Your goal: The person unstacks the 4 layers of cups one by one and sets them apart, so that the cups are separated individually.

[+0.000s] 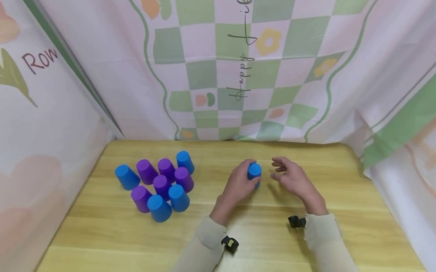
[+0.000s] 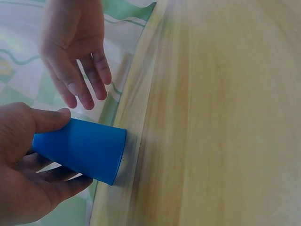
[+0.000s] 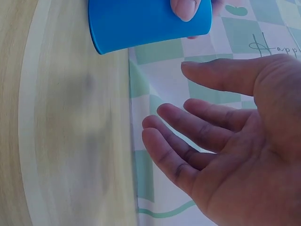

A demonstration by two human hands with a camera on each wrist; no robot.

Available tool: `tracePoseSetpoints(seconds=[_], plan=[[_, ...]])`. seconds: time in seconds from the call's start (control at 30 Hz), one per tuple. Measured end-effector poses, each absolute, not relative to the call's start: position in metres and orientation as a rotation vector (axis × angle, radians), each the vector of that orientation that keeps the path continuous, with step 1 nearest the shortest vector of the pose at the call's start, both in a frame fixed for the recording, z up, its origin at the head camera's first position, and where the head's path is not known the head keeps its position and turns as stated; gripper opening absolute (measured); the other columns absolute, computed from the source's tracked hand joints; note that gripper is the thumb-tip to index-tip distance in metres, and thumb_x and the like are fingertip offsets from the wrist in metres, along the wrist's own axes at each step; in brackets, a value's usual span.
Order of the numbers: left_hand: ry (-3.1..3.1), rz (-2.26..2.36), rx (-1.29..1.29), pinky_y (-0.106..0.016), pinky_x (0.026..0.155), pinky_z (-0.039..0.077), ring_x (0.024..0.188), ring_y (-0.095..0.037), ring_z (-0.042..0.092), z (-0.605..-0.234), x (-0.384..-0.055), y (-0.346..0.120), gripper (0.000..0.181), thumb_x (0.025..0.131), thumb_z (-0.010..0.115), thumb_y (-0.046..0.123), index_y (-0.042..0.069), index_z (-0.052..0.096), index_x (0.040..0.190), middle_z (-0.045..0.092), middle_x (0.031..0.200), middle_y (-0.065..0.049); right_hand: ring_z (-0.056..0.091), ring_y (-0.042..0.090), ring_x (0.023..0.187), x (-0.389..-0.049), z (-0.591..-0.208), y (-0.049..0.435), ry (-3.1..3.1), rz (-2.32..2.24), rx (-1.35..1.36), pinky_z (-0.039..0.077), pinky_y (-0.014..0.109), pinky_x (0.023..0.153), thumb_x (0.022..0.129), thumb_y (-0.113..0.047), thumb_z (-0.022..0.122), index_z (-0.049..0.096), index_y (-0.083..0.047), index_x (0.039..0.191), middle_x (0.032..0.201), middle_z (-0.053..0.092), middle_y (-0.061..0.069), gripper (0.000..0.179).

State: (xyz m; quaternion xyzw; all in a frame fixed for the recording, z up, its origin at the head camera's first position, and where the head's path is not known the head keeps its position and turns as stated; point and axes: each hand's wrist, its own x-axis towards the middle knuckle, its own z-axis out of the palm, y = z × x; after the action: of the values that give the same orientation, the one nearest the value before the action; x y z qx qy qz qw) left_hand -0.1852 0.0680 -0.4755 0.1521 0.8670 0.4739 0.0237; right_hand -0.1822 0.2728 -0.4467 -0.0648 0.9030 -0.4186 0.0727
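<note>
My left hand [image 1: 241,181] grips a blue cup [image 2: 84,148] by its sides, thumb on one side and fingers on the other. The cup is upside down, its wide rim facing the tabletop. Whether that rim touches the wood, I cannot tell. To the right of the cup, my right hand [image 1: 293,178] hovers with relaxed, slightly bent fingers and holds nothing. In the right wrist view its thumb and fingers [image 3: 202,132] are spread apart, a gap away from the cup.
Left of my hands stands a cluster of upside-down cups, several purple [image 1: 162,186] and several blue [image 1: 159,208], close together on the wooden table [image 1: 257,251]. A patterned curtain [image 1: 235,80] hangs along the table's back edge, with more cloth at both sides.
</note>
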Motion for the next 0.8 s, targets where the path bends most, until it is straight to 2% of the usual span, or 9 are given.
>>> tracePoseSetpoints(seconds=[0.33, 0.8], plan=[[2.681, 1.462, 0.407, -0.047, 0.115, 0.05, 0.137, -0.027, 0.059, -0.468, -0.175, 0.058, 0.053, 0.1, 0.074, 0.016, 0.01, 0.054, 0.148, 0.062, 0.147, -0.009, 0.063, 0.047, 0.124, -0.18, -0.454, 0.273, 2.712, -1.275, -0.226, 0.058, 0.055, 0.098, 0.104, -0.011, 0.063, 0.047, 0.005, 0.152, 0.144, 0.06, 0.029, 0.053], [2.679, 1.51, 0.293, -0.049, 0.116, 0.049, 0.14, -0.029, 0.057, -0.448, -0.166, 0.035, 0.056, 0.099, 0.075, 0.016, 0.01, 0.053, 0.151, 0.06, 0.15, -0.01, 0.065, 0.045, 0.123, -0.183, -0.453, 0.269, 2.664, -1.317, -0.286, 0.061, 0.049, 0.097, 0.106, -0.014, 0.061, 0.047, 0.006, 0.151, 0.14, 0.062, 0.03, 0.052]])
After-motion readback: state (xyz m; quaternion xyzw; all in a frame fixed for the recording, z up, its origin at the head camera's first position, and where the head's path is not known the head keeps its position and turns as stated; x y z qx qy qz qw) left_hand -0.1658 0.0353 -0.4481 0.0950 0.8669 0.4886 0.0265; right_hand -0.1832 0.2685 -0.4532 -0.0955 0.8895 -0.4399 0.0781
